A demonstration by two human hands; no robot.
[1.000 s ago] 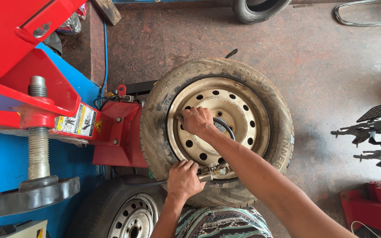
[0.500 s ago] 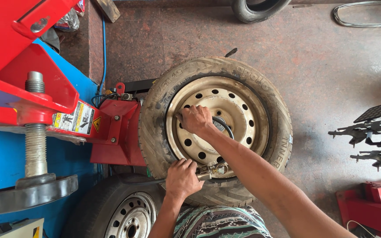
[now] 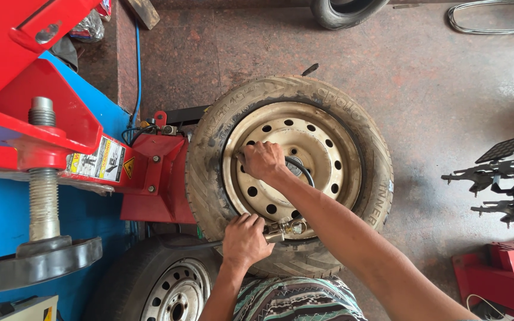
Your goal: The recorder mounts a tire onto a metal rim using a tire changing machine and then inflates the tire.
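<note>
A worn tyre (image 3: 334, 107) on a cream steel rim (image 3: 322, 148) lies flat on the red tyre machine (image 3: 150, 178). My right hand (image 3: 263, 160) is closed on the end of a black air hose (image 3: 303, 169) at the rim's left edge. Nearer to me, my left hand (image 3: 244, 241) grips a metal inflator tool (image 3: 284, 229) at the tyre's near side, its brass head pointing right.
A second wheel (image 3: 162, 285) lies below the machine at the lower left. A threaded steel post with a black disc (image 3: 43, 196) stands at the left. Another tyre (image 3: 346, 12) lies at the top, a black and red stand (image 3: 507, 178) at the right.
Both hands keep their hold on the hose and the tool. The view has shifted slightly; nothing else has visibly moved.
</note>
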